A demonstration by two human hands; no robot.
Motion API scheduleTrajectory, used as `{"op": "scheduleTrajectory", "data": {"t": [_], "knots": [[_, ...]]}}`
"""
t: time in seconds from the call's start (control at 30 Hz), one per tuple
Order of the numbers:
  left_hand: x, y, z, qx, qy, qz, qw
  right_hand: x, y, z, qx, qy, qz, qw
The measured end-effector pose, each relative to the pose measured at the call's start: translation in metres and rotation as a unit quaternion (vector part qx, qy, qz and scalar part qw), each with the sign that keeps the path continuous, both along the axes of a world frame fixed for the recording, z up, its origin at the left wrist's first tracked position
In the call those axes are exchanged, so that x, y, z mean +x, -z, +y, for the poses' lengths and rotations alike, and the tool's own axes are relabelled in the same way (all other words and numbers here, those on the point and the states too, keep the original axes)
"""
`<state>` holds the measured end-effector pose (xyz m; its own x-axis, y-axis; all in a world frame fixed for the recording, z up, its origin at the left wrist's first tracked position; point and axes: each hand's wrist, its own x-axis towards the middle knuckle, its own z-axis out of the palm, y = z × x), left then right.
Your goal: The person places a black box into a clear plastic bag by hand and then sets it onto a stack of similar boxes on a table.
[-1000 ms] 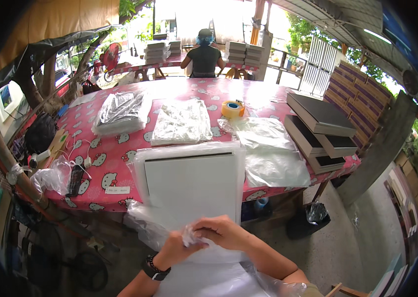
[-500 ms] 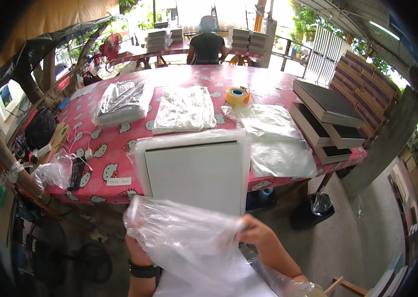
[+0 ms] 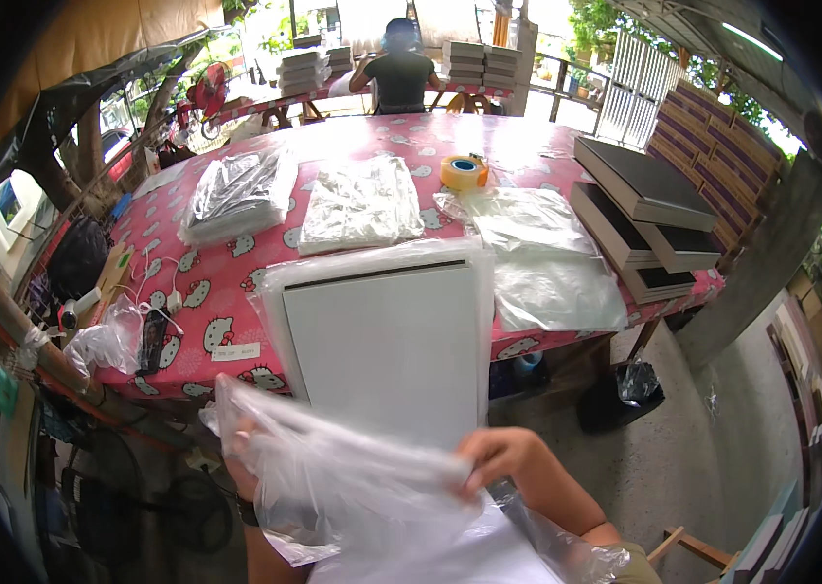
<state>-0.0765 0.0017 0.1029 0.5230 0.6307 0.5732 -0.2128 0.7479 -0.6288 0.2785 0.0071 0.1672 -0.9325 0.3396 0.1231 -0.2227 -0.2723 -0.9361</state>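
Note:
A clear plastic bag (image 3: 343,467) is stretched between my two hands, crumpled and slightly blurred. My left hand (image 3: 244,456) grips its left side, its fingers partly hidden behind the film. With thumb and fingers pinched, my right hand (image 3: 497,459) holds the bag's right edge. Below the bag, a white sheet-like surface (image 3: 430,555) lies close to my body. Just ahead, a flat white panel (image 3: 387,341) with a dark strip along its top sits in a clear plastic sleeve, resting on the table's near edge. Neither hand touches that panel.
On the pink patterned table (image 3: 197,336) are plastic-wrapped stacks (image 3: 239,195), folded plastic bags (image 3: 547,258), a tape roll (image 3: 464,172) and stacked black-topped boxes (image 3: 644,185). Cables and a dark device (image 3: 151,341) lie left. A black bin (image 3: 620,399) stands right. A person (image 3: 401,73) sits beyond.
Both hands have shifted a little, the left one leftward and up, pulling the plastic bag to the left. The view has tilted slightly. The distant person's arms have moved.

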Motion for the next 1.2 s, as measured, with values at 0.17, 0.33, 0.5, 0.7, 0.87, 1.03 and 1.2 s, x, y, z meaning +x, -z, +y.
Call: {"op": "scheduleTrajectory", "data": {"t": [0.17,0.33,0.5,0.7,0.87,1.03,1.2], "knots": [[0.028,-0.087,0.016,0.109,-0.376,0.808,0.439,0.039,-0.035,0.033,-0.072,0.371,0.135,0.916],[0.024,-0.092,0.081,0.194,-0.468,0.845,0.171,0.026,-0.03,0.097,0.186,0.551,-0.148,0.8],[0.044,-0.088,0.127,0.252,-0.608,0.696,-0.286,0.011,-0.044,0.1,0.343,0.62,-0.294,0.642],[0.048,-0.104,0.06,0.225,-0.608,0.685,-0.333,0.019,-0.055,0.058,0.368,0.638,-0.168,0.655],[0.038,-0.146,0.012,0.062,-0.493,0.866,0.055,0.029,-0.105,0.026,-0.016,0.455,-0.088,0.886],[0.002,-0.135,0.028,0.223,-0.252,0.868,0.365,0.044,-0.078,0.025,-0.133,0.353,-0.058,0.924],[0.006,-0.053,0.011,0.21,-0.155,0.893,0.366,0.066,0.032,0.013,-0.154,0.441,-0.079,0.881]]}}
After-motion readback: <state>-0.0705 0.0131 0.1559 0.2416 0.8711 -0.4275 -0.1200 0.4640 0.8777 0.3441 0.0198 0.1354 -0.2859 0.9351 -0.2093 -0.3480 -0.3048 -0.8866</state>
